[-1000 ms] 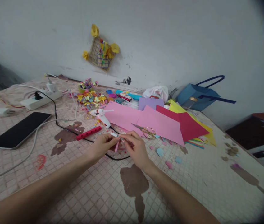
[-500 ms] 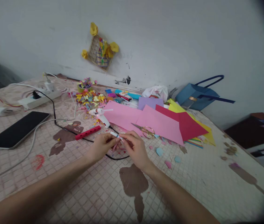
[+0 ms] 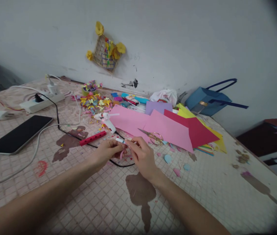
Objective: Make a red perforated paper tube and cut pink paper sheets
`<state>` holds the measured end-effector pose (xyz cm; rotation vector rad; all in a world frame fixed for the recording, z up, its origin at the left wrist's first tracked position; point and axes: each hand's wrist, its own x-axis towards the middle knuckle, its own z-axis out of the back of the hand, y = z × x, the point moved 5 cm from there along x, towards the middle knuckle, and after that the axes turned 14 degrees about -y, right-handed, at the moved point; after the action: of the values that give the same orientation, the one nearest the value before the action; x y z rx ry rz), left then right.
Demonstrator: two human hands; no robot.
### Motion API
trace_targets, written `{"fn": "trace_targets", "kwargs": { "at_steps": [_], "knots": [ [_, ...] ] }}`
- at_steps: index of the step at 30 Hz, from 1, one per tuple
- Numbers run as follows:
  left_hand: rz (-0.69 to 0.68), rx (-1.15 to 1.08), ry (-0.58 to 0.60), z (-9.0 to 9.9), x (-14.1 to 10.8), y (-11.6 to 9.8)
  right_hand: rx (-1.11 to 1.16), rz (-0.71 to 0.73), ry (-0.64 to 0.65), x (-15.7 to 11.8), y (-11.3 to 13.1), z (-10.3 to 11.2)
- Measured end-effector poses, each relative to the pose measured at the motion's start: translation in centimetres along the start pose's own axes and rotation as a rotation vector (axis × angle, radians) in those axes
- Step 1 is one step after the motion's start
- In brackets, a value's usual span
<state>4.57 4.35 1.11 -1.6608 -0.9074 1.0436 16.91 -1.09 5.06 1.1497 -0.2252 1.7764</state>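
Both hands meet above the middle of the table. My left hand [image 3: 108, 151] is closed around a small white stick with a blue band [image 3: 120, 140], whose end pokes out past the fingers. My right hand [image 3: 142, 155] pinches at the same stick from the right, its fingertips touching the banded end. A thin pink paper strip [image 3: 121, 154] hangs below the fingertips, partly hidden by them. Just behind the hands lie a white glue gun [image 3: 108, 123], a red bar with holes [image 3: 93, 138] and gold-handled scissors [image 3: 155, 137].
Pink paper sheets [image 3: 171, 129], a red sheet [image 3: 199, 132] and a blue bag [image 3: 208, 101] are at the back right. Paper scraps [image 3: 95, 101] pile at the back left. A phone [image 3: 18, 134], a power strip [image 3: 43, 103] and cables lie left; the black cable runs beneath the hands.
The pink strip now hangs lower and shows more clearly below the fingertips. My right hand's fingers have shifted slightly left on the stick. The view has moved a little.
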Motion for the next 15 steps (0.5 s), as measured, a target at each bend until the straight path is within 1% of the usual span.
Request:
{"fn": "trace_targets", "kwargs": {
  "at_steps": [5,10,15],
  "knots": [
    [0.036,-0.042,-0.033,0.1,0.1,-0.1,-0.02,0.035,0.037,0.3,0.3,-0.1],
    [0.057,-0.053,-0.065,0.3,0.3,0.3,0.045,0.023,0.095,-0.1,-0.1,-0.5],
    [0.089,-0.034,-0.11,0.7,0.5,0.8,0.111,-0.022,0.14,-0.5,-0.7,-0.9]
  ]
}}
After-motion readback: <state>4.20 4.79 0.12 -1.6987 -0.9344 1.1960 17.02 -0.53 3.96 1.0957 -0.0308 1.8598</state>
